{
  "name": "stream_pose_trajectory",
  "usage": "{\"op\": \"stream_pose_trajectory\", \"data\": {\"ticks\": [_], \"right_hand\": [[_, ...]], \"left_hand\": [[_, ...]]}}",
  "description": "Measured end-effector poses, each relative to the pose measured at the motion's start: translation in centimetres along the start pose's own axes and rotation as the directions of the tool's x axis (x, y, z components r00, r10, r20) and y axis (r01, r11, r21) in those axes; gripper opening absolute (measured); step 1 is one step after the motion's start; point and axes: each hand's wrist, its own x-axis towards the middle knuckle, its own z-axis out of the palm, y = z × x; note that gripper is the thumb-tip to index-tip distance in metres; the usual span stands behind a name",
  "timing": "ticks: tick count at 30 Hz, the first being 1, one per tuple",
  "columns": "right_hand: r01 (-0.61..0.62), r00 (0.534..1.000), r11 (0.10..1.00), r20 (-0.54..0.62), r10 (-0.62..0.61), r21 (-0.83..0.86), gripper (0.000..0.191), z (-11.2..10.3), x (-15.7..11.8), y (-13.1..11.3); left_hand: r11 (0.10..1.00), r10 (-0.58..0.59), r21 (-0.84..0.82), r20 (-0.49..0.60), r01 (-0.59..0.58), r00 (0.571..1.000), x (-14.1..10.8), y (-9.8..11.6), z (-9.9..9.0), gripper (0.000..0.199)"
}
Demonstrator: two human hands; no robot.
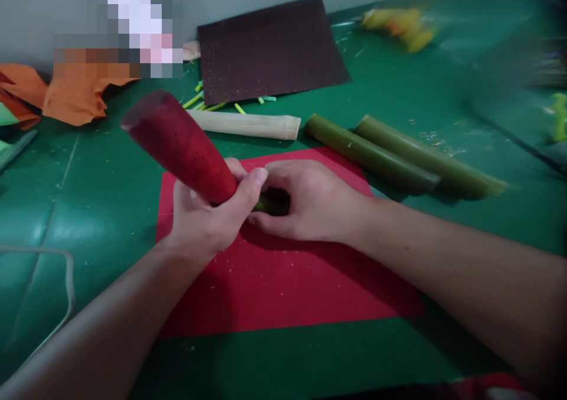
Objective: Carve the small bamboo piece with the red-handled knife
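My left hand [210, 214] is closed around the lower end of a thick red tube [181, 143], which looks like painted bamboo. It tilts up and to the left, its slant-cut end pointing away from me. My right hand [310, 196] curls around a short stretch of green bamboo [272, 202] that shows between the two hands. Whether the green part joins the red tube is hidden by my fingers. Both hands are over a red sheet [283, 288] sprinkled with small crumbs.
Two green bamboo tubes [372, 152] and a pale stripped bamboo piece [252, 125] lie beyond my hands. Behind them are a dark brown sheet [270, 51] and thin yellow-green strips [192, 100]. Crumpled orange paper [73, 98] is at left, a blurred yellow object [398, 28] at back right.
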Motion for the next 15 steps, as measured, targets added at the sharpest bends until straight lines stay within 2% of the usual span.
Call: {"op": "stream_pose_trajectory", "data": {"ticks": [4,11,15], "right_hand": [[-0.008,1.0,1.0,0.005,0.008,-0.029,0.017,0.14,0.06,-0.1],[-0.002,1.0,1.0,0.007,0.002,-0.012,0.022,0.12,0.06,-0.1],[-0.02,1.0,1.0,0.008,0.02,-0.006,0.024,0.1,-0.01,-0.11]], "left_hand": [[0.999,0.037,0.014,-0.037,-0.037,0.999,0.3,-0.33,0.07,0.022],[0.998,0.035,-0.056,0.031,-0.034,0.999,0.63,-0.1,-0.13,0.044],[0.997,0.031,-0.069,0.047,-0.028,0.998,0.49,-0.01,-0.14,0.043]]}}
